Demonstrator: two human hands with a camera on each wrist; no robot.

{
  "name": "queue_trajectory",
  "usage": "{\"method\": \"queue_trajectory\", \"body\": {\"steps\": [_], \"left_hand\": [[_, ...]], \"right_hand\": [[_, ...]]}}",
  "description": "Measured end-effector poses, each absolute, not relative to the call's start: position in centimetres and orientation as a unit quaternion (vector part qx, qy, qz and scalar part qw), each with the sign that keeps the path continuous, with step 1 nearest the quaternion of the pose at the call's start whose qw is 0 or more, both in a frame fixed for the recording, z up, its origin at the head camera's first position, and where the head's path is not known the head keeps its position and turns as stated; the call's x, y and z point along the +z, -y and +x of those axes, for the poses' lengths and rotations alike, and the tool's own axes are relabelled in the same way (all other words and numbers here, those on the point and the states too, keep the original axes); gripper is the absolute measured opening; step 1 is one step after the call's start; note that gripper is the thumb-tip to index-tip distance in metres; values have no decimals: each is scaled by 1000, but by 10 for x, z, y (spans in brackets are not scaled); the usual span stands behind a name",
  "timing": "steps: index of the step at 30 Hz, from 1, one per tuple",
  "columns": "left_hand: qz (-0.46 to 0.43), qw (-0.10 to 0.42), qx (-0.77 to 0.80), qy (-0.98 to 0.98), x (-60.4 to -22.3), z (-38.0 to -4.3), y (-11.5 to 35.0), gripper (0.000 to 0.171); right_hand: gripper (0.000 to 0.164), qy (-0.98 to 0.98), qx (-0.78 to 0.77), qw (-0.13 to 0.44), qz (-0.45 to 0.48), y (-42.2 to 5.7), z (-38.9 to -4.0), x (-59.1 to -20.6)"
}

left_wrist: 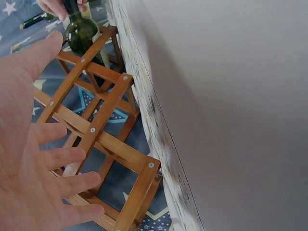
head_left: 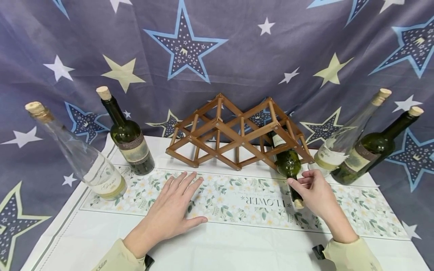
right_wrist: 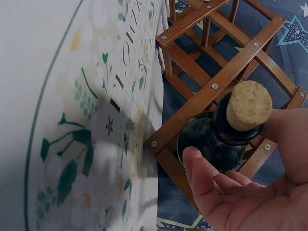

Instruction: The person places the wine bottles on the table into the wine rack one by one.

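Observation:
A dark green wine bottle [head_left: 288, 161] with a cork lies in the right part of a folding wooden wine rack [head_left: 242, 143]. Its neck points toward the person and slopes downward. My right hand [head_left: 317, 192] holds that neck, thumb on top and fingers curled at its side. In the right wrist view the cork [right_wrist: 249, 106] sticks out past the thumb. My left hand [head_left: 174, 210] is spread flat above the flowered runner in front of the rack, holding nothing. Its straight, parted fingers [left_wrist: 79, 185] show before the rack in the left wrist view.
On the left stand a clear corked bottle [head_left: 98, 171] and a green corked bottle [head_left: 132, 145]. Another clear bottle [head_left: 333, 148] and a dark green one [head_left: 366, 150] stand close together at right. A flowered runner [head_left: 230, 199] crosses the white table; a star-patterned cloth [head_left: 237, 67] hangs behind.

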State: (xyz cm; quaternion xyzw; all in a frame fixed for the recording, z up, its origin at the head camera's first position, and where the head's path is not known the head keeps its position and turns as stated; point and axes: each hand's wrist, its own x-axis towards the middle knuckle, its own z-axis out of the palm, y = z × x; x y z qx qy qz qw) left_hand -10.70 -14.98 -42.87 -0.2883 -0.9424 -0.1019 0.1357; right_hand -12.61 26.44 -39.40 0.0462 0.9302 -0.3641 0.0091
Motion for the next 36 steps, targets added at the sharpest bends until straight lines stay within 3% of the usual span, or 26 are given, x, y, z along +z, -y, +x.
{"method": "queue_trajectory", "body": {"steps": [10, 36], "left_hand": [[-295, 142, -98, 940, -429, -108, 151, 106], [-287, 143, -98, 942, -427, -107, 150, 106]], "right_hand": [[83, -928, -368, -19, 49, -273, -122, -382], [73, -933, -291, -190, 93, -311, -125, -342]]}}
